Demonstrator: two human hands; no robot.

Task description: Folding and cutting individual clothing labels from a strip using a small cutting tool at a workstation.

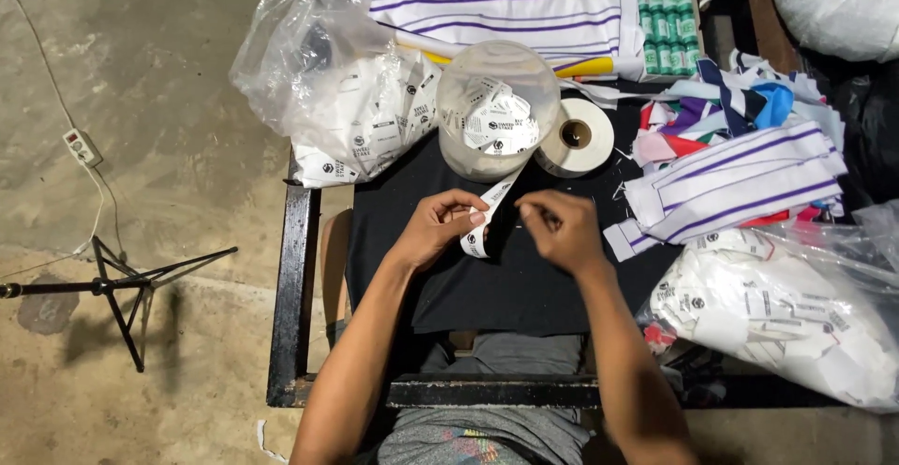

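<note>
My left hand (442,227) pinches a white label strip (491,210) that runs up towards a clear plastic jar (496,109) filled with white printed labels. My right hand (562,229) is just to the right of the strip, fingers curled together near its upper end; whether it touches the strip is unclear. Both hands hover over a black cloth (506,282) spread on the table.
A roll of white tape (576,135) lies next to the jar. Clear bags of labels sit at back left (346,100) and front right (796,320). Striped fabric pieces (740,179) pile on the right. A black metal table frame (292,287) and a tripod stand (122,282) are on the left.
</note>
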